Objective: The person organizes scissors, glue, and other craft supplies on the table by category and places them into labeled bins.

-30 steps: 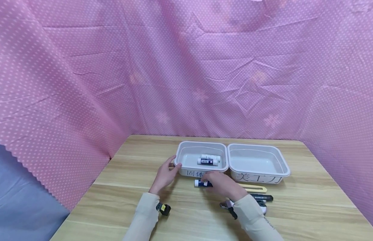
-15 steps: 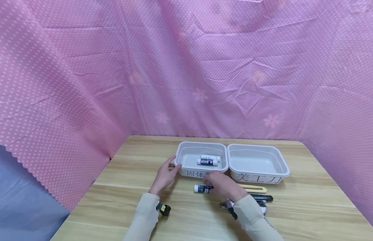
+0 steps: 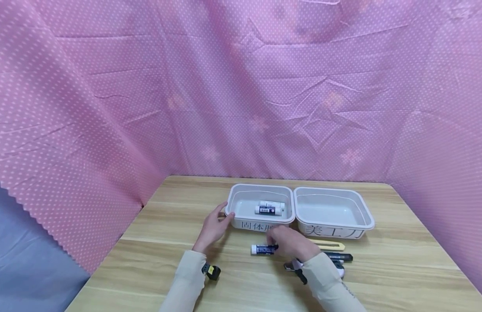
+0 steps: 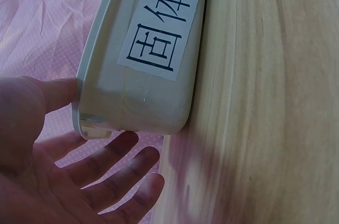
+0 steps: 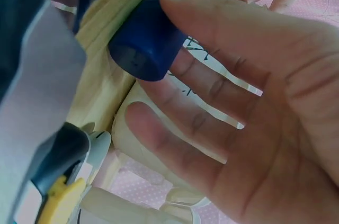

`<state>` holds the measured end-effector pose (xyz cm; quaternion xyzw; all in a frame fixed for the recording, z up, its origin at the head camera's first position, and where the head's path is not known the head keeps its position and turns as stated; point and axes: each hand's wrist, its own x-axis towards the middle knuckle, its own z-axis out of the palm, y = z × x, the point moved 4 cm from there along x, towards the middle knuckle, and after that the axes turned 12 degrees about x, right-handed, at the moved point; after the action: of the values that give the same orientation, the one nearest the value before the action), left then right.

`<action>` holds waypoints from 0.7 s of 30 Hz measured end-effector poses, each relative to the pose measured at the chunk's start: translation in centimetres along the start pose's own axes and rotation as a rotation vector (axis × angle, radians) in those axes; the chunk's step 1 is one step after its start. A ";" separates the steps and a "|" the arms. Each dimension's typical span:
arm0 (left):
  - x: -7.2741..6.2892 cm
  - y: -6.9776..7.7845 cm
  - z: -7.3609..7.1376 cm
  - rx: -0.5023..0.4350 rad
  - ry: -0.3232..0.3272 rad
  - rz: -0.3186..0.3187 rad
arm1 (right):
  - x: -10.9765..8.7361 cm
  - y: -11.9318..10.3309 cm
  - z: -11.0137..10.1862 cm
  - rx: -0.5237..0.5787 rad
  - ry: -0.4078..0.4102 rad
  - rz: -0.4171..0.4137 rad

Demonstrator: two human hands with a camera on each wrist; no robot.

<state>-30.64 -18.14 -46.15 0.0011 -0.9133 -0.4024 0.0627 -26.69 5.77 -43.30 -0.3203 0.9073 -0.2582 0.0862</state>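
My right hand [image 3: 289, 242] holds a dark blue glue stick [image 3: 263, 249] with a white cap, low over the table before the left bin. In the right wrist view the thumb lies on the glue stick [image 5: 153, 38], and fingers reach along its other side. The left hand [image 3: 214, 226] rests at the near left corner of the left white bin [image 3: 241, 224]. Seen from the left wrist, its thumb touches the bin's rim [image 4: 79, 91] while the other fingers extend loosely beside the end wall. Two glue sticks [image 3: 268, 210] lie inside that bin.
A second white bin [image 3: 332, 231], labelled in black characters, stands against the first on the right. Before it lie a yellow utility knife [image 3: 330, 245], a black one [image 3: 342, 256] and other cutters partly hidden by the right wrist. Pink dotted cloth [image 3: 264, 86] hangs behind the table.
My right hand and the glue stick have shifted slightly toward me, away from the left bin's front. The left hand has stayed at the bin's corner.
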 end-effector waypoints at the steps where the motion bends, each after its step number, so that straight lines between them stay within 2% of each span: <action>1: 0.0 0.0 0.0 0.001 0.000 -0.002 | -0.1 0.0 0.0 0.005 -0.001 0.004; 11: 0.0 0.3 0.3 0.016 -0.002 -0.025 | 0.0 0.5 -0.1 0.012 -0.011 0.006; 21: 0.0 0.7 0.4 0.017 0.012 -0.012 | 0.2 1.3 -0.4 0.032 -0.044 0.052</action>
<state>-30.65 -17.39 -45.94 0.0094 -0.9163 -0.3949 0.0657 -27.65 6.71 -43.69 -0.3009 0.9090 -0.2631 0.1180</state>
